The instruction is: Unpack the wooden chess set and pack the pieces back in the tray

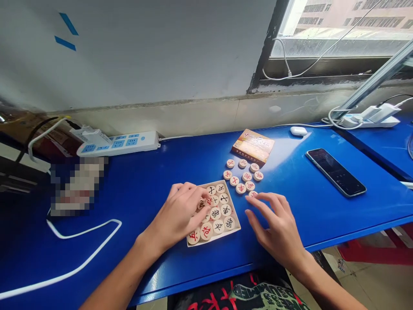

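Observation:
A shallow white box in front of me holds rows of round Chinese chess pieces, marked in black and red. My left hand is over the box's left side, thumb and fingers closed around a red-marked chess piece above the others; its fingers hide part of the box. To the right of the box, my right hand has its fingers apart, the index fingertip at a red-marked piece on the table. Several more red-marked pieces lie loose beyond it.
An orange-brown box lid lies behind the loose pieces on the blue table. A phone and a white earbud case are at right. Power strips stand along the wall; a white cable curves at left.

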The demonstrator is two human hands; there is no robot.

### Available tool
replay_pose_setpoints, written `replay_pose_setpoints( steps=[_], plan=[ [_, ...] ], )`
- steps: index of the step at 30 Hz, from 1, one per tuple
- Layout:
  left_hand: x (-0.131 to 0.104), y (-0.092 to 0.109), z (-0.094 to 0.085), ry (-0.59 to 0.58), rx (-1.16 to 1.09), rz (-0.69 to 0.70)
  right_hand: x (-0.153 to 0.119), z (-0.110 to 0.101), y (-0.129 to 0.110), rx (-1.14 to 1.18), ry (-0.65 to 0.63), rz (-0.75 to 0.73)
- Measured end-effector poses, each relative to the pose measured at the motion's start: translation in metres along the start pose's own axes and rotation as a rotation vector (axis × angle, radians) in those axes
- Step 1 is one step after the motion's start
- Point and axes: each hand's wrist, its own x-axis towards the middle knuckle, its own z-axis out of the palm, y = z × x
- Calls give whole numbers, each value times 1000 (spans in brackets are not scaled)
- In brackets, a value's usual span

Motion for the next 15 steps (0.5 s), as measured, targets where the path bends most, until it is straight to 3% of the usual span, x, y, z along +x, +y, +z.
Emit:
replay_pose_setpoints(
  steps=[5, 9, 11, 15],
  plan=[
    [-4, 10, 6, -63, -364, 110, 15, 1, -35, 327, -112, -187],
    [-6, 9, 4, -117, -436, 93, 18, 1, -36, 385, -160, -206],
    [-7, 6, -3, -168, -390, 93, 17, -3, -25, 375, -79, -165],
    [-10, 1, -20, -316, -150, 104, 13, -11, 12, 151, 273, 74]
  ],
)
